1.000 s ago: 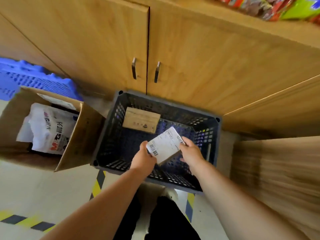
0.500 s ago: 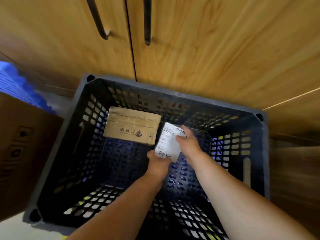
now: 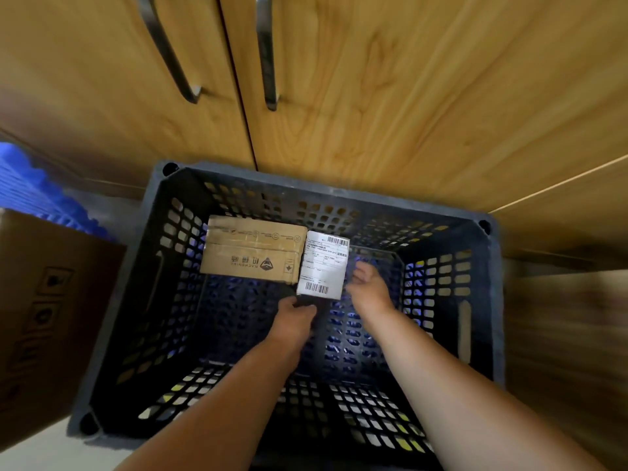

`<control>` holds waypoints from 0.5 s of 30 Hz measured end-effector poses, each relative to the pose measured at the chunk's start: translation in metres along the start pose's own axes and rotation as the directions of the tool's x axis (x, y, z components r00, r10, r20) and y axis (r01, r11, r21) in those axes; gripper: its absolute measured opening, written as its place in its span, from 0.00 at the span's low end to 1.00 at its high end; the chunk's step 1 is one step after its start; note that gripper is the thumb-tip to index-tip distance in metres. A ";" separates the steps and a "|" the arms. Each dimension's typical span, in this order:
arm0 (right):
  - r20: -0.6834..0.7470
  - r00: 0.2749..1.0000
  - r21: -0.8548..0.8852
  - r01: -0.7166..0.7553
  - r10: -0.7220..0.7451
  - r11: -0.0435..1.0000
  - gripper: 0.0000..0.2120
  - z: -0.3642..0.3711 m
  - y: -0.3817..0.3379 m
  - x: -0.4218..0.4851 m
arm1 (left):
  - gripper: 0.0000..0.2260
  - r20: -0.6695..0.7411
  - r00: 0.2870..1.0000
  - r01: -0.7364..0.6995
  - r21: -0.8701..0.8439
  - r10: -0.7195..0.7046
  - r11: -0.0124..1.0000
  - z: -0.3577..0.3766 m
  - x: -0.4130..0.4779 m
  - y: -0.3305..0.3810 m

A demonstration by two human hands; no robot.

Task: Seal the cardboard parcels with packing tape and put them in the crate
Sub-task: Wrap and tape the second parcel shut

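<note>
Left hand [image 3: 295, 316] pinched labelled parcel [image 3: 323, 263] at near end; right hand [image 3: 368, 287] hung loose, empty beside it. Best laid flat, flush against brown box [image 3: 253, 253].

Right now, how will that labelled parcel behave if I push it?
Probably stiff: the labelled parcel shows flat faces and straight edges. Likely light, since the left hand holds it by one end. Boxy, so it should slide, not roll.
</note>
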State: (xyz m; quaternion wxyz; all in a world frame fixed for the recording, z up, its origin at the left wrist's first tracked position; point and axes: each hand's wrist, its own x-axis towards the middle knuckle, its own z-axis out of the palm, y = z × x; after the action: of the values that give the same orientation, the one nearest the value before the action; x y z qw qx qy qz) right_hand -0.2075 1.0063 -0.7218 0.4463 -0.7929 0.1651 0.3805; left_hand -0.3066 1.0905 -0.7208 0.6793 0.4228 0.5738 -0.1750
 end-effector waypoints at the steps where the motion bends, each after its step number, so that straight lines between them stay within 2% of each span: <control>1: 0.002 1.000 -0.040 -0.011 0.011 0.999 0.23 -0.006 -0.003 -0.012 | 0.18 -0.005 1.000 0.005 0.045 -0.005 0.999 -0.005 -0.013 0.004; 4: 0.028 0.999 -0.129 -0.026 0.030 0.991 0.14 -0.023 -0.018 -0.050 | 0.10 -0.018 1.000 0.021 0.072 -0.020 0.997 -0.015 -0.049 0.018; 7: 0.074 0.996 -0.206 -0.030 0.046 0.978 0.09 -0.042 -0.044 -0.097 | 0.11 -0.026 0.997 -0.063 0.149 0.067 0.987 -0.027 -0.095 0.036; 11: 0.119 0.992 -0.307 -0.006 0.045 0.952 0.09 -0.068 -0.087 -0.174 | 0.11 -0.011 0.988 -0.150 0.221 0.156 0.964 -0.037 -0.178 0.070; 15: 0.169 0.985 -0.323 0.036 0.020 0.946 0.07 -0.100 -0.132 -0.259 | 0.08 0.051 0.974 -0.226 0.281 0.220 0.933 -0.041 -0.268 0.108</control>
State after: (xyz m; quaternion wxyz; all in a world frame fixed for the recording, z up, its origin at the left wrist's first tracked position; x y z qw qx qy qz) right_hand -0.2524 0.9750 -0.4194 0.3237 -0.8209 0.0582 0.4669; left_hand -0.3299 1.1187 -0.4317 0.6320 0.5770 0.4844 -0.1818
